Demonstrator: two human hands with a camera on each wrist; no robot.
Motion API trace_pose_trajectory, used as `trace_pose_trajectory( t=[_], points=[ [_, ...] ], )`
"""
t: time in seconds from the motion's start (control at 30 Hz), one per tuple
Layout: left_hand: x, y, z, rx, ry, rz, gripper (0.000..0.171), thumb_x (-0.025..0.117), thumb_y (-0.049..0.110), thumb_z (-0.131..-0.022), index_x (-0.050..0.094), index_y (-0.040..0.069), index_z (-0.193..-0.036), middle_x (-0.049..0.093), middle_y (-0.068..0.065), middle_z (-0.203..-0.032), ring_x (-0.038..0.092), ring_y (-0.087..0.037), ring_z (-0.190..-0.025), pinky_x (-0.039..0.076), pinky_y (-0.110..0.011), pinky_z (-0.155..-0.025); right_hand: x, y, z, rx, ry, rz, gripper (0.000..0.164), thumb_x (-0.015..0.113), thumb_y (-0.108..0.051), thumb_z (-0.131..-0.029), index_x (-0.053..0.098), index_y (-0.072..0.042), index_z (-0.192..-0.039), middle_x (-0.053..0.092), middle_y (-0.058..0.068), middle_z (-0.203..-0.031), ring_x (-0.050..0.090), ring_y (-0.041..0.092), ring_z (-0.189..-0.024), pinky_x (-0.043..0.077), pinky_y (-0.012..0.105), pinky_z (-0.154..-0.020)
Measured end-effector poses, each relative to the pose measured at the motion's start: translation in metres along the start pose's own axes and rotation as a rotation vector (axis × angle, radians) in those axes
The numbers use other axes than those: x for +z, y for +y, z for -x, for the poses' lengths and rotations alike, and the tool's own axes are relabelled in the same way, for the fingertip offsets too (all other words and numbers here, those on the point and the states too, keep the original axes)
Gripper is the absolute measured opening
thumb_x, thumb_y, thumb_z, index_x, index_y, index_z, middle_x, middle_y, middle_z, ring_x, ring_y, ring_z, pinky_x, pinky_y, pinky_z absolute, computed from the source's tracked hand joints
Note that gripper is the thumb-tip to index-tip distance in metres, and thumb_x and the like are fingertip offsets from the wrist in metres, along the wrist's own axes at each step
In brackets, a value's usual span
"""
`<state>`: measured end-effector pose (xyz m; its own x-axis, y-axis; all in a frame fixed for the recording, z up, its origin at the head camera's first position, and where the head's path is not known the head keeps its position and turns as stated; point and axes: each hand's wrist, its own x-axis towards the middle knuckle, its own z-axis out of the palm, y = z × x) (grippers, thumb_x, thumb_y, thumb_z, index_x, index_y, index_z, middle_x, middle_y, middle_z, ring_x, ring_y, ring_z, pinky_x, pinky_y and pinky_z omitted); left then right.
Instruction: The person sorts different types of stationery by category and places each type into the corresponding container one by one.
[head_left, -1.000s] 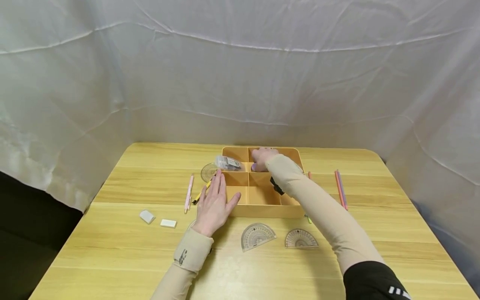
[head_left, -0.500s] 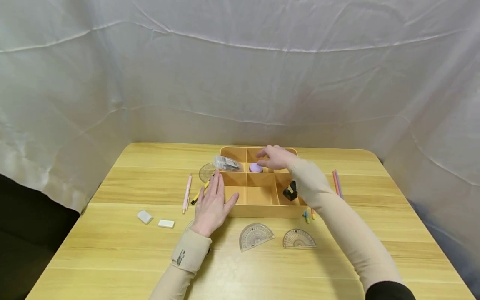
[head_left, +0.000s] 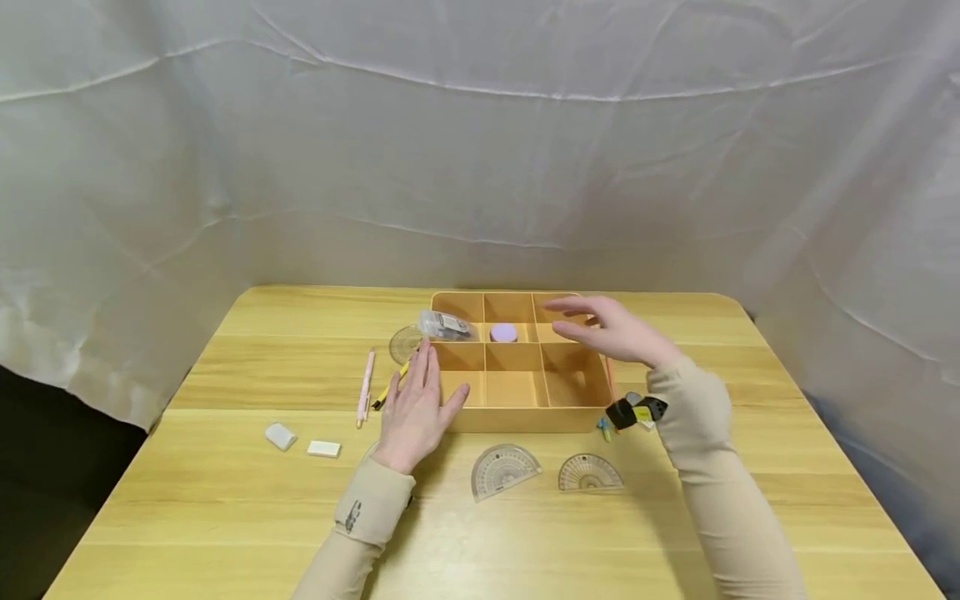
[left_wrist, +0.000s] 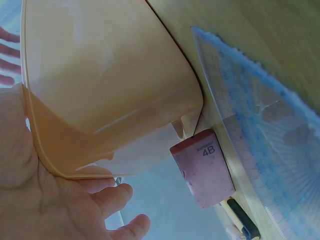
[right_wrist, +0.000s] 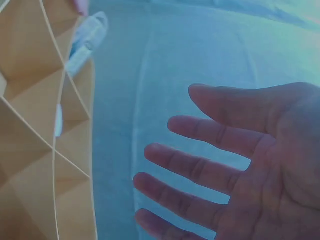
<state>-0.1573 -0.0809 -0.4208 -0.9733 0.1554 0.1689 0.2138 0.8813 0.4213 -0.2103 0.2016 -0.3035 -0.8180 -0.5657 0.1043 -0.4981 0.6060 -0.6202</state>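
Both hands at six-compartment organizer; fingers hold nothing

Organizer (head_left: 525, 421) on tabletop (head_left: 480, 542). Left hand (head_left: 411, 417) rests against its left wall, fingers extended, gripping nothing. Right hand (head_left: 618, 331) above the back right compartment, fingers spread and released.

Purple round item (head_left: 503, 332) in the back middle compartment; type cannot be made out. Clear plastic pack (head_left: 447, 326) lies tilted across the left rim at the back left compartment; its label is too small to read.

Obscured: yellow-and-black stick-shaped item (head_left: 387, 388), upper end behind left fingers; pale item (head_left: 647, 424), mostly behind the black device (head_left: 636, 411) at the right wrist.

Writing: "4B" legible on eraser (left_wrist: 205, 172) in left wrist view, smaller line above blurred. Dark mark on left sleeve (head_left: 363, 510), illegible. Two clear protractors (head_left: 501, 472) lie before the organizer, scale numerals unreadable.
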Motion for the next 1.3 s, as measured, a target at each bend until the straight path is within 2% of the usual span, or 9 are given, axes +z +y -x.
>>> trace_pose_trajectory(
  t=[0.37,0.63,0.7,0.77,0.83,0.9,0.97,1.13,1.3],
  points=[
    [-0.003,-0.007,0.002,0.000,0.001,-0.013,0.084,0.038,0.055,-0.097,0.015,-0.004,-0.151,0.003,-0.012,-0.160,0.015,-0.030,-0.142,0.014,-0.057,-0.114,0.000,0.013,0.052,0.076,0.144,-0.137,0.043,0.053,-0.019,-0.099,0.051,0.003,-0.135,0.053,0.021,-0.135,0.053,0.033,-0.117,0.045,0.055,-0.096],
    [-0.003,-0.010,0.003,0.015,0.032,-0.010,0.083,0.040,0.053,-0.097,0.017,-0.007,-0.150,0.006,-0.015,-0.159,0.017,-0.032,-0.141,0.017,-0.058,-0.113,0.010,0.047,0.089,0.242,0.261,-0.142,0.045,0.051,-0.027,-0.100,0.051,0.002,-0.134,0.056,0.025,-0.129,0.055,0.037,-0.109,0.045,0.059,-0.089],
    [-0.003,-0.009,0.003,0.017,0.031,-0.008,0.083,0.040,0.053,-0.097,0.017,-0.007,-0.150,0.006,-0.015,-0.159,0.017,-0.033,-0.141,0.017,-0.058,-0.113,0.014,0.061,0.099,0.287,0.311,-0.128,0.045,0.051,-0.026,-0.100,0.052,0.004,-0.133,0.057,0.027,-0.126,0.057,0.033,-0.103,0.048,0.053,-0.085],
    [-0.003,-0.009,0.003,0.019,0.029,-0.006,0.083,0.040,0.053,-0.097,0.017,-0.007,-0.150,0.006,-0.016,-0.159,0.017,-0.033,-0.141,0.017,-0.059,-0.113,0.018,0.076,0.108,0.342,0.366,-0.125,0.045,0.051,-0.027,-0.100,0.054,0.006,-0.131,0.058,0.027,-0.121,0.060,0.023,-0.095,0.052,0.041,-0.080],
    [-0.004,-0.009,0.003,0.017,0.029,-0.007,0.083,0.039,0.053,-0.097,0.017,-0.006,-0.150,0.006,-0.015,-0.159,0.017,-0.033,-0.141,0.016,-0.059,-0.113,0.022,0.093,0.116,0.387,0.428,-0.139,0.043,0.052,-0.024,-0.099,0.055,0.008,-0.128,0.059,0.027,-0.114,0.062,0.014,-0.085,0.055,0.028,-0.071],
    [-0.004,-0.009,0.003,0.015,0.026,-0.006,0.082,0.039,0.054,-0.098,0.017,-0.006,-0.150,0.006,-0.014,-0.159,0.017,-0.032,-0.141,0.016,-0.058,-0.113,0.026,0.108,0.122,0.430,0.474,-0.157,0.041,0.052,-0.020,-0.099,0.056,0.011,-0.125,0.060,0.026,-0.106,0.062,0.008,-0.074,0.055,0.021,-0.061],
    [-0.005,-0.008,0.003,0.014,0.022,-0.003,0.083,0.038,0.054,-0.098,0.016,-0.006,-0.150,0.005,-0.014,-0.159,0.015,-0.032,-0.142,0.015,-0.058,-0.113,0.030,0.122,0.128,0.466,0.507,-0.175,0.038,0.053,-0.015,-0.098,0.056,0.015,-0.122,0.060,0.026,-0.098,0.061,0.009,-0.065,0.055,0.020,-0.054],
    [-0.005,-0.008,0.003,0.017,0.017,-0.001,0.083,0.037,0.054,-0.098,0.015,-0.006,-0.150,0.004,-0.014,-0.159,0.012,-0.030,-0.142,0.014,-0.058,-0.114,0.041,0.147,0.134,0.556,0.544,-0.175,0.035,0.056,-0.010,-0.094,0.058,0.019,-0.116,0.063,0.020,-0.085,0.060,0.012,-0.055,0.053,0.020,-0.047],
    [-0.004,-0.008,0.004,0.016,0.025,0.000,0.082,0.038,0.054,-0.098,0.016,-0.006,-0.150,0.005,-0.015,-0.159,0.013,-0.030,-0.142,0.014,-0.057,-0.114,0.048,0.158,0.136,0.653,0.610,-0.315,0.037,0.059,-0.010,-0.093,0.057,0.018,-0.118,0.064,0.003,-0.076,0.060,0.008,-0.057,0.053,0.018,-0.049]
  ],
)
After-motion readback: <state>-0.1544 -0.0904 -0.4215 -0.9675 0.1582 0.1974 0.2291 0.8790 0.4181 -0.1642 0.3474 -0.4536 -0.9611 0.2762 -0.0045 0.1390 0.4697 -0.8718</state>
